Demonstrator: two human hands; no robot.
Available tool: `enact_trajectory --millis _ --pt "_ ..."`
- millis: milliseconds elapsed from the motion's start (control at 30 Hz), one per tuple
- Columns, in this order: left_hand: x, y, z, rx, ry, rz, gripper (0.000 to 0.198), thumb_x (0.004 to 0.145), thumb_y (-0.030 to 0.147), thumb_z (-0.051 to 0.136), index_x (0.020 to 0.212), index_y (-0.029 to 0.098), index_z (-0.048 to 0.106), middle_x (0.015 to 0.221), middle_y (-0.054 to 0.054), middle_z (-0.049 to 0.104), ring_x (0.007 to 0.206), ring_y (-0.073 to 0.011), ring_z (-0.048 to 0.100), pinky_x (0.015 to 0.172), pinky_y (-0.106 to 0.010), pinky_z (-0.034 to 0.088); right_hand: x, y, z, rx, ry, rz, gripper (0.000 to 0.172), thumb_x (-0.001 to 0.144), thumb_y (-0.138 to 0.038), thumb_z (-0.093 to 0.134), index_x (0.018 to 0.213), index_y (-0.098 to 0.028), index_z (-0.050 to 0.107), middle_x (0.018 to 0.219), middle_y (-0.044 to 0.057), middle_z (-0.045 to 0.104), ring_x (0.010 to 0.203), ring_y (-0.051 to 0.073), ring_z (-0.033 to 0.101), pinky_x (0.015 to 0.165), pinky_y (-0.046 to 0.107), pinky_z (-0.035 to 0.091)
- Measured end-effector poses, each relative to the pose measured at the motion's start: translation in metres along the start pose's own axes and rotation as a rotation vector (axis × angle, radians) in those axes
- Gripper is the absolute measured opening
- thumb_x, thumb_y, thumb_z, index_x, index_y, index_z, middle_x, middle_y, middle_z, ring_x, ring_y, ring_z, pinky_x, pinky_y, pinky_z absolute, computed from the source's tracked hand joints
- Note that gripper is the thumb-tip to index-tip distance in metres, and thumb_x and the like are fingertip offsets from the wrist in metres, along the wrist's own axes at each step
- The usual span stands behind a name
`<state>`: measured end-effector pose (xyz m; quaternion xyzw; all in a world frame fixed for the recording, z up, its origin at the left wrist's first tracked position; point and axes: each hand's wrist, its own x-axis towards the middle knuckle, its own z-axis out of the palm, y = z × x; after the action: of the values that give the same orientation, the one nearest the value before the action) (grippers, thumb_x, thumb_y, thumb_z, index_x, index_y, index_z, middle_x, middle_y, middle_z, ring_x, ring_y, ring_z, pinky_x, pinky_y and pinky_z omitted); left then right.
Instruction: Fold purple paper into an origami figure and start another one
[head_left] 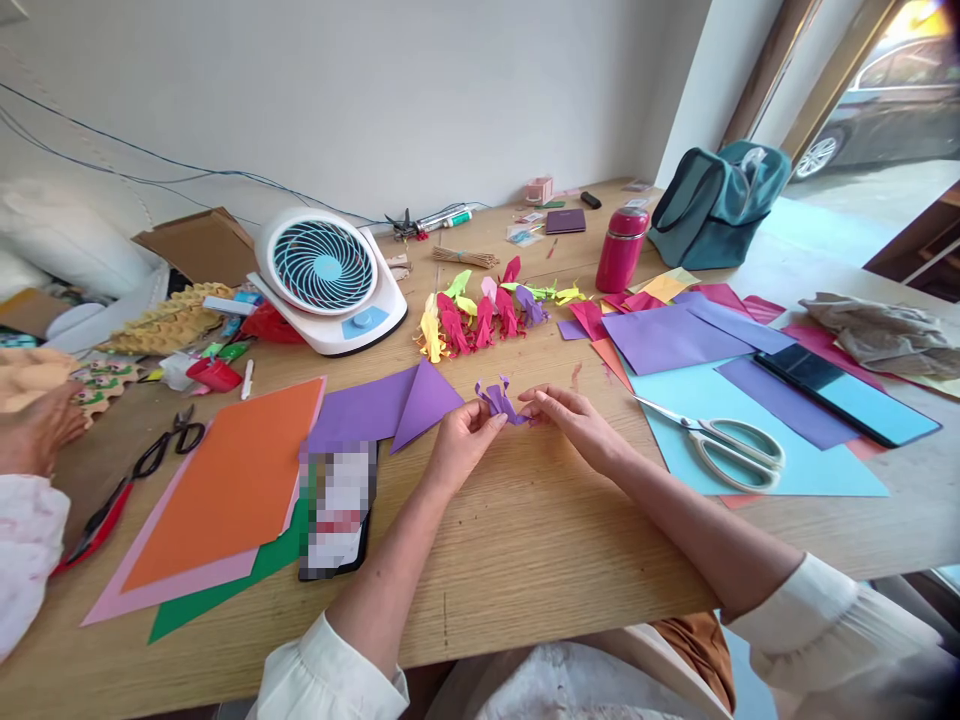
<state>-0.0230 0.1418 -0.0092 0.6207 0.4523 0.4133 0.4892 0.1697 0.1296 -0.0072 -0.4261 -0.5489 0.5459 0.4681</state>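
A small purple paper piece (498, 400) with curled ends is held above the wooden table. My left hand (466, 440) pinches its lower left side between thumb and fingers. At its right side, my right hand (574, 425) has thumb and fingertips pressed together on a strip of it. Behind the hands lies a cluster of folded paper flowers (484, 315) in red, yellow, green, pink and purple. Purple folded sheets (360, 408) rest just left of my left hand. White-handled scissors (731, 445) lie to the right on light blue paper (675, 465).
A white fan (326, 275), red bottle (622, 250) and teal bag (720, 205) stand at the back. Orange paper (225, 485), a phone (337, 515) and red-handled pliers (112, 515) lie left. Another person's hand (41, 430) rests at the far left.
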Motion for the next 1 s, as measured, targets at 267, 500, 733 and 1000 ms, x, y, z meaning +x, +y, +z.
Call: enact_trajectory --millis 267,500,733,1000 --pt "0.0 -0.004 -0.002 0.016 0.027 0.047 0.022 0.084 0.035 0.066 0.09 0.015 0.069 0.089 -0.004 0.072 0.083 -0.0174 0.064 0.079 -0.027 0.049 0.001 0.001 -0.004 -0.021 -0.108 0.063 0.039 0.075 -0.055 0.074 0.084 -0.018 0.068 0.079 0.003 0.068 0.076 0.016 0.059 0.074 0.031 0.044" --pt "-0.002 0.002 0.005 -0.095 0.003 -0.004 0.022 0.076 0.034 0.073 0.084 0.016 0.064 0.085 -0.003 0.071 0.083 -0.0164 0.065 0.081 -0.028 0.051 0.004 0.01 0.002 0.094 -0.102 0.034 0.039 0.066 -0.051 0.082 0.08 -0.019 0.066 0.077 0.0 0.064 0.072 0.014 0.055 0.071 0.029 0.043" --pt "-0.003 0.007 0.005 -0.15 0.062 -0.017 0.021 0.076 0.033 0.072 0.084 0.016 0.061 0.081 0.0 0.068 0.078 -0.0144 0.064 0.078 -0.026 0.05 0.001 0.009 0.005 0.204 -0.165 0.044 0.037 0.066 -0.044 0.084 0.089 -0.02 0.067 0.085 0.001 0.066 0.076 0.013 0.059 0.079 0.031 0.047" --pt "-0.002 0.001 0.006 -0.135 0.075 -0.024 0.022 0.075 0.032 0.073 0.085 0.016 0.061 0.085 -0.002 0.071 0.082 -0.016 0.066 0.083 -0.03 0.051 0.002 0.007 0.004 0.164 -0.115 0.024 0.034 0.071 -0.046 0.081 0.086 -0.019 0.068 0.083 0.001 0.067 0.08 0.014 0.06 0.082 0.031 0.045"
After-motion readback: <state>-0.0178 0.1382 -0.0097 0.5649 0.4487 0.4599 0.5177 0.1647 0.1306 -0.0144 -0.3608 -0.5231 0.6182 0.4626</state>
